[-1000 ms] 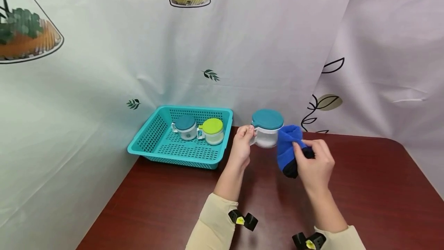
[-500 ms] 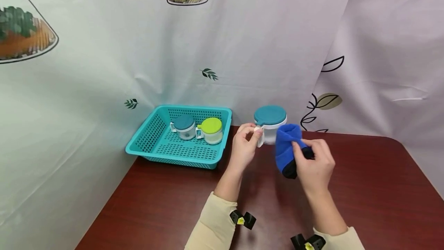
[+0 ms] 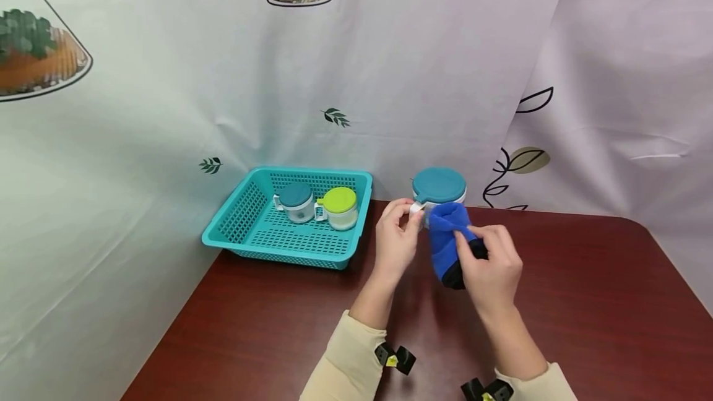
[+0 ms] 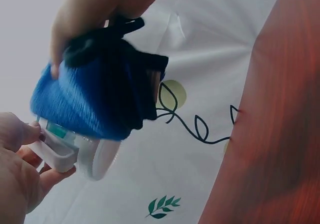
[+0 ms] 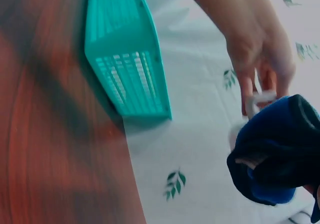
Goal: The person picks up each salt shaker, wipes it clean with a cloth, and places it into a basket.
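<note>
A clear jar with a teal lid (image 3: 440,184) is held up at the far edge of the table. Its white handle (image 4: 56,151) is pinched between the fingers and thumb of my left hand (image 3: 394,241). My right hand (image 3: 492,268) grips a bunched blue cloth with black edging (image 3: 444,234). In the head view the cloth overlaps the jar's front and hides most of its body; whether the two touch, I cannot tell. The left wrist view shows the cloth (image 4: 85,103) in front of the jar, close to the handle.
A turquoise perforated basket (image 3: 286,257) stands at the back left of the dark red table (image 3: 267,320). Inside it are a jar with a dark teal lid (image 3: 296,195) and one with a lime green lid (image 3: 339,200). A patterned curtain (image 3: 390,79) hangs behind.
The jar has shifted slightly right and turned, with its handle more toward the front. My left fingers have changed their hold on the handle. The right hand has brought the cloth left, toward the jar.
</note>
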A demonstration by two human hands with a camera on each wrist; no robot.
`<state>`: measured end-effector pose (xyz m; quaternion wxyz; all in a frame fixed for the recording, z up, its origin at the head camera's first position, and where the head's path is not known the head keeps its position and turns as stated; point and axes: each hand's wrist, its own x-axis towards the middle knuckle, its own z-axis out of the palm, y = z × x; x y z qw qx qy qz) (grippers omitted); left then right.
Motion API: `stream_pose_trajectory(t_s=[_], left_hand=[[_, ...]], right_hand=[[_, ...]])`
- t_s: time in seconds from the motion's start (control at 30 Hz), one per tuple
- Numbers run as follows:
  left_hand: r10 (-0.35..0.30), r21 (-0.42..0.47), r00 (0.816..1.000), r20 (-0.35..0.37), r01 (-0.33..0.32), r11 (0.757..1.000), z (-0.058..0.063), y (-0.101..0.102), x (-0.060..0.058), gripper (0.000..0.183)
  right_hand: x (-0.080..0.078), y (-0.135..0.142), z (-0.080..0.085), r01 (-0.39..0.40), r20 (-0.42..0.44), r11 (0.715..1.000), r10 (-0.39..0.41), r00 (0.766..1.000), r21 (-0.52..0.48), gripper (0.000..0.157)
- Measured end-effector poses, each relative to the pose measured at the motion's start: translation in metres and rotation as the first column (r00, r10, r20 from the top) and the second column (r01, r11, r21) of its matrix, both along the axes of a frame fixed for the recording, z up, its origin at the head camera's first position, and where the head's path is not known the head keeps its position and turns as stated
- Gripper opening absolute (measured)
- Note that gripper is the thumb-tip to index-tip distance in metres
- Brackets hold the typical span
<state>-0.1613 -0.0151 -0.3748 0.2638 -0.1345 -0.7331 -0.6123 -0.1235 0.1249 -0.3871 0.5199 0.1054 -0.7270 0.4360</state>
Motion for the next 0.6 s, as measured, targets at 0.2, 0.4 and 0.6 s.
stream_pose_trajectory(t_s=[0.2, 0.4, 0.6], left_hand=[[0.022, 0.008, 1.0, -0.006, -0.022, 1.0, 0.002, -0.005, -0.001, 0.012], [-0.001, -0.008, 0.999, -0.047, 0.0, 1.0, -0.001, -0.007, -0.004, 0.013], [-0.106, -0.017, 0.992, -0.063, 0.105, 0.994, 0.0, -0.016, -0.007, 0.016]], right_hand=[[-0.003, 0.018, 0.005, 0.087, 0.051, 0.993, -0.083, 0.995, -0.076, 0.015], [0.005, 0.007, 0.002, 0.01, 0.004, 1.0, -0.01, 1.0, -0.024, 0.016], [0.006, 0.012, 0.004, 0.018, 0.019, 0.999, -0.017, 1.0, -0.038, 0.018]])
